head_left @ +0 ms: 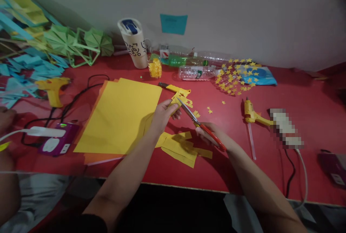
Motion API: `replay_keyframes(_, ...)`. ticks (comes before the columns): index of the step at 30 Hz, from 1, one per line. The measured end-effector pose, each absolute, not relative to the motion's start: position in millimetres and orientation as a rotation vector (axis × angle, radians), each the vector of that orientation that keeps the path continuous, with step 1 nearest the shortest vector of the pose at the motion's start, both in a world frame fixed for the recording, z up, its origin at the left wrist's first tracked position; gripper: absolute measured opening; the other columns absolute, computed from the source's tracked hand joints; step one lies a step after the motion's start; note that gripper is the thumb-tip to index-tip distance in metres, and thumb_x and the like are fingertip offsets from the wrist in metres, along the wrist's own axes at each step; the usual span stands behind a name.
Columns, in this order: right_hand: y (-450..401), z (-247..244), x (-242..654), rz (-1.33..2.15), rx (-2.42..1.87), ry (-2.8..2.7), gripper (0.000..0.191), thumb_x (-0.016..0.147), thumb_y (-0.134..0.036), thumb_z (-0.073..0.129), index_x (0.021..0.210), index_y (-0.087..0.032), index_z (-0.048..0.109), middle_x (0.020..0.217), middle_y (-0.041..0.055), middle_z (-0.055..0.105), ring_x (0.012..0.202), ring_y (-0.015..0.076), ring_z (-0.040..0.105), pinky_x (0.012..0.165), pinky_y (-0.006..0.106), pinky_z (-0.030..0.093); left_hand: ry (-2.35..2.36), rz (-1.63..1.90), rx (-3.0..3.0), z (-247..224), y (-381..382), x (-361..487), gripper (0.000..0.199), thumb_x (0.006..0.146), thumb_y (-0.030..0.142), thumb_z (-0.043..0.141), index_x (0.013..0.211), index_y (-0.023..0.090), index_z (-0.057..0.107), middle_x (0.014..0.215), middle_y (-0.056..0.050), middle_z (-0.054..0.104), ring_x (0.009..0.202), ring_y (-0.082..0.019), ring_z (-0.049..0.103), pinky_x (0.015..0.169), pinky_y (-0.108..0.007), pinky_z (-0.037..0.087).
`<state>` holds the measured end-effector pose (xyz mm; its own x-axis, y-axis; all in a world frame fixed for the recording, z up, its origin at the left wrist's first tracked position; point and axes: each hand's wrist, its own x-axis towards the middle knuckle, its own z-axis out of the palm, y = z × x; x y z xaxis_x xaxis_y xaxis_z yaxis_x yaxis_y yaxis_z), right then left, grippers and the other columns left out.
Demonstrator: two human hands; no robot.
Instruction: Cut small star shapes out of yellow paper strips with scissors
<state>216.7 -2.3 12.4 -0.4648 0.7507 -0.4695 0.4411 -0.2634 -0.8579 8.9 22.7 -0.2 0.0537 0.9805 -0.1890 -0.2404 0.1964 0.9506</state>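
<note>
The left hand (pixel 162 114) is closed in a pinch on a small yellow paper piece (pixel 176 102), apparently to steady its edge. The right hand (pixel 210 131) is wrapped around the scissors (pixel 193 117), tips at that piece, above the worktop (pixel 216 179). Yellow strips (pixel 180 149) lie nearer the body, presumably for easy reach; loose stars (pixel 210 111) lie beyond.

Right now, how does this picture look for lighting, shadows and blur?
Head view: dim, darkening into the top right corner; head view: a shadow dulls part of the yellow strips; head view: the scissors read clearly enough, while the far-right purple box looks soft; head view: the item beside the right-side glue gun is pixelated.
</note>
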Motion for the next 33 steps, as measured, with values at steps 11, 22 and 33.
replay_keyframes(11, -1.5, 10.8, 220.6, 1.798, -1.454, -1.753, 0.059, 0.075, -0.078, 0.062, 0.068, -0.022, 0.044, 0.048, -0.0077, 0.040, 0.041, 0.0074, 0.034, 0.041, 0.023, 0.025, 1.128, 1.100, 0.889, 3.2, 24.0, 6.3, 0.010, 0.082, 0.023, 0.060, 0.077, 0.014, 0.063, 0.060, 0.000, 0.065, 0.049, -0.009, 0.056, 0.053, -0.026, 0.043)
replay_keyframes(22, -0.4, 16.0, 222.0, 1.767, -1.473, -1.785, 0.062, 0.073, -0.081, 0.062, 0.064, -0.023, 0.040, 0.047, -0.0078, 0.039, 0.041, 0.0075, 0.034, 0.042, 0.024, 0.024, 1.104, 1.079, 0.914, 0.8, 25.8, 3.6, 0.012, 0.079, 0.027, 0.064, 0.075, 0.016, 0.062, 0.059, 0.000, 0.066, 0.047, -0.009, 0.057, 0.050, -0.025, 0.043)
replay_keyframes(33, 0.1, 15.1, 223.7, 1.756, -1.476, -1.798, 0.062, 0.073, -0.080, 0.062, 0.064, -0.023, 0.040, 0.046, -0.0078, 0.040, 0.041, 0.0076, 0.035, 0.042, 0.024, 0.025, 1.102, 1.050, 0.904, 2.6, 26.5, 2.4, 0.009, 0.081, 0.022, 0.061, 0.074, 0.016, 0.062, 0.057, 0.000, 0.065, 0.045, -0.009, 0.055, 0.050, -0.025, 0.043)
